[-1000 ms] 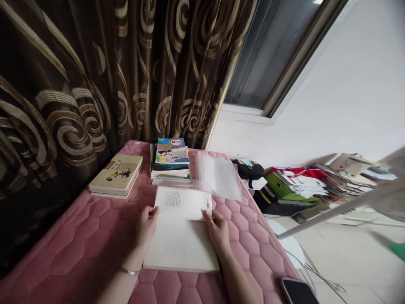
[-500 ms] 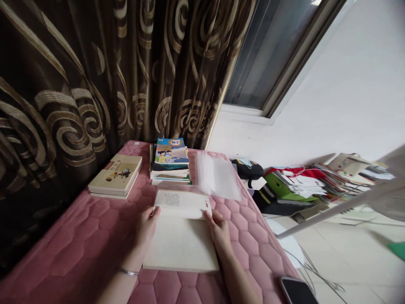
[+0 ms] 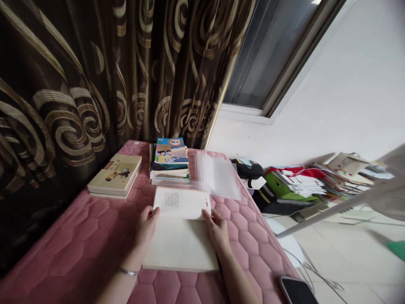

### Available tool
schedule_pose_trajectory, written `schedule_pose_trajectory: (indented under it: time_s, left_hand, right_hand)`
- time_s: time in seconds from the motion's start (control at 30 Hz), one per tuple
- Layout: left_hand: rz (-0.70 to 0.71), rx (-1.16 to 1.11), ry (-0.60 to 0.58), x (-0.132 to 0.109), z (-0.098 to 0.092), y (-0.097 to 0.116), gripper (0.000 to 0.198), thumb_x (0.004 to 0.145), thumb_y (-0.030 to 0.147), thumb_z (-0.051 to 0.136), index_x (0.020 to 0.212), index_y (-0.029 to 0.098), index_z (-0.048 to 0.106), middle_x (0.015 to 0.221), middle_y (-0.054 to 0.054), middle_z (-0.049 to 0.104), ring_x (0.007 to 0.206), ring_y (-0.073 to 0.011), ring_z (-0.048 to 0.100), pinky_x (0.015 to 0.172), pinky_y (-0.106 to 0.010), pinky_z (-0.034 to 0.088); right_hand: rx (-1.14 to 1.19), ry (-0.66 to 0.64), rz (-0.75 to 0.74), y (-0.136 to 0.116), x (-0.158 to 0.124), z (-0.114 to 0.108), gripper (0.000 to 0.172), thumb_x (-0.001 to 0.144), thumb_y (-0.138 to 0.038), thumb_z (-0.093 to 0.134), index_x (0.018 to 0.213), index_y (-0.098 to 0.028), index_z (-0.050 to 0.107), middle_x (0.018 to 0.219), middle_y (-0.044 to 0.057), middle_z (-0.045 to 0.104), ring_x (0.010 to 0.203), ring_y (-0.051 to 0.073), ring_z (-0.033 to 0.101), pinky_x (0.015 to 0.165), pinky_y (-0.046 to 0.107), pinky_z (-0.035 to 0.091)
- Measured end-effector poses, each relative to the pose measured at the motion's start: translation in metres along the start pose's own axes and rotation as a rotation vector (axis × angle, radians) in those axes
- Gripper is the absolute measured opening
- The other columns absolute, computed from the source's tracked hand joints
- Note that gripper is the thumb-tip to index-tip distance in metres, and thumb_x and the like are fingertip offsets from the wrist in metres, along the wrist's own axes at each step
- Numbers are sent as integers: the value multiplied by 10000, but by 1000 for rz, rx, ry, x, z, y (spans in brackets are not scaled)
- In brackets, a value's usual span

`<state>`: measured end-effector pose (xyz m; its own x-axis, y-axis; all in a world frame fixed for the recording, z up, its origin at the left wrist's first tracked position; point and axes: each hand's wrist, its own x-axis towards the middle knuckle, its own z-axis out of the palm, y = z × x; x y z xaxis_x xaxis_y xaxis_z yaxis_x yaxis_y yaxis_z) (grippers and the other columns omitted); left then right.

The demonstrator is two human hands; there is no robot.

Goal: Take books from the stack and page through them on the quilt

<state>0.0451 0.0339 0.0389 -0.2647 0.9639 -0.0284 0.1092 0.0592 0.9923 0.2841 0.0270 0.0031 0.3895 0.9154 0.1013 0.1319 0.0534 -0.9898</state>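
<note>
An open book (image 3: pixel 182 245) lies in front of me with its blank pale page nearest me. Its far page (image 3: pixel 171 202) carries a block of printed text and a small red mark at the right. My left hand (image 3: pixel 148 215) pinches the left edge of that far page, thumb on top. At its right edge my right hand (image 3: pixel 217 219) grips the same page, thumb on top and fingers curled beneath. Just beyond the book, a stack of clear or whitish sheets (image 3: pixel 218 175) lies to the right, its outline blurred.
A pink quilted surface (image 3: pixel 104 240) carries a stack of beige books (image 3: pixel 118 173) at left and a pile topped by a blue textbook (image 3: pixel 171 151). A phone (image 3: pixel 297 290) rests near the right edge. Beyond stand a white fan pole (image 3: pixel 322 213) and heaped papers (image 3: pixel 303 185).
The far page has tipped up slightly, and its top edge sits a little higher. My right hand has shifted slightly left; both hands keep their grip.
</note>
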Motion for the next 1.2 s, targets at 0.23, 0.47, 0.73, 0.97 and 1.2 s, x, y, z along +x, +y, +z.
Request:
schedule_pose_trajectory:
  time_s: [0.23, 0.47, 0.73, 0.97, 1.2]
  left_hand:
    - [28, 40, 43, 1, 1, -2, 466, 628, 628, 601, 559, 215, 397, 518, 78, 346, 527, -97, 315, 499, -228, 260]
    - [14, 45, 29, 1, 0, -4, 465, 635, 635, 610, 577, 214, 421, 515, 80, 356, 520, -100, 326, 499, -232, 258]
    - [73, -8, 63, 4, 1, -6, 483, 621, 660, 627, 632, 214, 441, 572, 71, 395, 562, -115, 365, 547, -239, 305]
    - [45, -44, 40, 4, 2, -2, 509, 599, 692, 624, 629, 210, 461, 576, 66, 406, 568, -118, 380, 543, -238, 304]
    - [33, -34, 27, 2, 1, -1, 460, 639, 636, 619, 609, 214, 438, 547, 80, 362, 538, -105, 336, 523, -233, 277]
  right_hand:
    - [15, 8, 17, 0, 0, 2, 484, 649, -654, 672, 669, -177, 593, 553, -10, 539, 562, 152, 478, 493, 251, 333]
    - [17, 12, 39, -3, 3, 2, 450, 662, -616, 686, 644, -204, 507, 578, -28, 506, 552, 129, 437, 501, 245, 328]
    - [249, -9, 101, -25, -3, 1, 458, 630, -520, 754, 910, -202, 580, 829, 38, 670, 746, 208, 607, 655, 301, 483]
    - [210, -106, 167, -30, -6, -3, 396, 674, -540, 709, 774, -160, 661, 693, 35, 662, 632, 194, 572, 548, 269, 420]
    - [134, -76, 125, -14, 2, -2, 455, 643, -600, 715, 673, -162, 598, 618, 10, 616, 560, 154, 509, 516, 245, 360]
